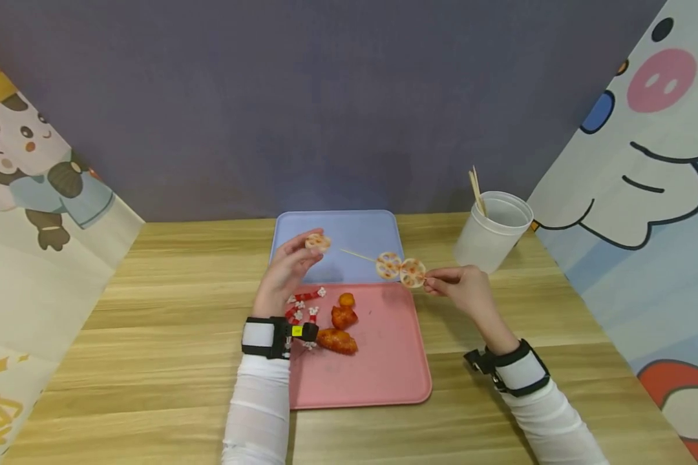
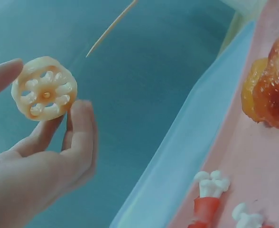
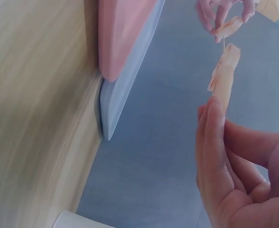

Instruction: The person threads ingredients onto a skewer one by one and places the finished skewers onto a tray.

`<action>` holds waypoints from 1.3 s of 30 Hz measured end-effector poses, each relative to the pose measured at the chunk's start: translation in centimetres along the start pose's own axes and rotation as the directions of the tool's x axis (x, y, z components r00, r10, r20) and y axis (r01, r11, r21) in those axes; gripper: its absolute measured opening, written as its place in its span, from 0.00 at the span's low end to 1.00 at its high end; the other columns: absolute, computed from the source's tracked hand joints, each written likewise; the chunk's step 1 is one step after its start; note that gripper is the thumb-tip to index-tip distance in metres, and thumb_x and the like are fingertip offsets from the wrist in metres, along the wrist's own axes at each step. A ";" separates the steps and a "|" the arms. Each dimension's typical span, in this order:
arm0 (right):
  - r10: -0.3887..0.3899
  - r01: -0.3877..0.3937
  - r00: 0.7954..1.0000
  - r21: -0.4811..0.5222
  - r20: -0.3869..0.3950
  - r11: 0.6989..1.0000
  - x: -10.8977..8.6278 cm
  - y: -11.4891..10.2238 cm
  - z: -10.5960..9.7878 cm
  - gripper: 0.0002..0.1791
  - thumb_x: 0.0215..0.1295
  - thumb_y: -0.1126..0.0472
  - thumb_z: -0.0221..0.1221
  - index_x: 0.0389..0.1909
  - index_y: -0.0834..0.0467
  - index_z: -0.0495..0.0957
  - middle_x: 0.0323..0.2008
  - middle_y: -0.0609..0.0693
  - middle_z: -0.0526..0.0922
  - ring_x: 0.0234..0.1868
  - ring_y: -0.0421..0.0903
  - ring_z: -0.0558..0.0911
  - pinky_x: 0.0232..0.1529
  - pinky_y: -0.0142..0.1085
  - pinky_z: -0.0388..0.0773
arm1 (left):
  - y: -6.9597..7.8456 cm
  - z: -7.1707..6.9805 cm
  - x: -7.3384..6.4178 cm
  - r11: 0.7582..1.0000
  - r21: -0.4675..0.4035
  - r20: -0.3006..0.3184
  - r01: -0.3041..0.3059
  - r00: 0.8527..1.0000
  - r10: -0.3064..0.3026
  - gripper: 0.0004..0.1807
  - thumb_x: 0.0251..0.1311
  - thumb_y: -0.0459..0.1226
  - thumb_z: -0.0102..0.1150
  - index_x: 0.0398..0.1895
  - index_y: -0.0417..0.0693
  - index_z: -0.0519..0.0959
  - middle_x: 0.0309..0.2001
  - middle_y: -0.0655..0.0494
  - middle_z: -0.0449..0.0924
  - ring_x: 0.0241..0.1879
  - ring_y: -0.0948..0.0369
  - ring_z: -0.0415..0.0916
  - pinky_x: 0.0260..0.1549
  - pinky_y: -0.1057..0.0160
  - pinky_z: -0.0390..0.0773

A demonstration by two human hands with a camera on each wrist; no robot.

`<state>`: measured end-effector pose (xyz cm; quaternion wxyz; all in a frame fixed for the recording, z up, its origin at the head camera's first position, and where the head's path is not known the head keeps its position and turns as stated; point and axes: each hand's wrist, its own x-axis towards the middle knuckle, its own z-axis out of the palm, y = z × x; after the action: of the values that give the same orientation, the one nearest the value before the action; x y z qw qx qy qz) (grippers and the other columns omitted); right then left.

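Note:
My left hand pinches a round lotus root slice between thumb and fingers, its holes facing the left wrist camera. My right hand grips one end of a thin wooden skewer that carries two more lotus root slices, side by side close to the fingertips. The skewer's bare tip points left toward the held slice, with a gap between them in the head view. Both hands are raised over the blue tray and the far edge of the pink tray.
On the pink tray lie a browned chicken wing, smaller glazed pieces and several red-and-white crab-stick-like pieces, partly behind the left wrist. A white bucket with wooden sticks stands at the back right, near the grey wall.

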<state>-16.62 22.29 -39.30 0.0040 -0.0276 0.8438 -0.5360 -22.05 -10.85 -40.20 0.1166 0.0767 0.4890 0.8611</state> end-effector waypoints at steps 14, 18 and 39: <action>-0.040 0.041 0.999 0.034 -0.002 0.999 -1.0 -1.0 0.5 0.11 0.60 0.72 0.59 0.42 0.76 0.79 0.33 0.69 0.84 0.26 0.33 0.84 0.31 0.31 0.82 | -0.5 -0.4 0.3 0.957 -0.288 0.187 0.018 0.982 0.038 0.17 0.65 0.24 0.44 0.56 0.30 0.72 0.59 0.41 0.70 0.61 0.50 0.70 0.63 0.60 0.67; -0.051 0.051 0.999 0.046 -0.007 0.998 -1.3 -1.2 0.5 0.12 0.60 0.72 0.59 0.42 0.76 0.79 0.34 0.70 0.84 0.26 0.32 0.84 0.31 0.30 0.82 | -0.6 -0.2 0.4 0.959 -0.282 0.195 0.004 0.979 0.053 0.20 0.65 0.23 0.43 0.60 0.29 0.67 0.57 0.41 0.73 0.60 0.52 0.72 0.62 0.61 0.68; -0.051 0.052 0.999 0.076 -0.018 0.996 -1.7 -1.8 0.3 0.12 0.60 0.71 0.60 0.42 0.76 0.79 0.34 0.70 0.83 0.26 0.33 0.84 0.33 0.36 0.83 | -0.6 0.1 0.5 0.952 -0.306 0.190 0.007 0.980 0.053 0.23 0.65 0.21 0.39 0.64 0.25 0.60 0.57 0.40 0.73 0.59 0.53 0.73 0.61 0.62 0.69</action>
<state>-14.86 21.31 -37.87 -0.0154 -0.0448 0.8216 -0.5681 -22.40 -10.30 -40.69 0.1645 0.1480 0.3353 0.9158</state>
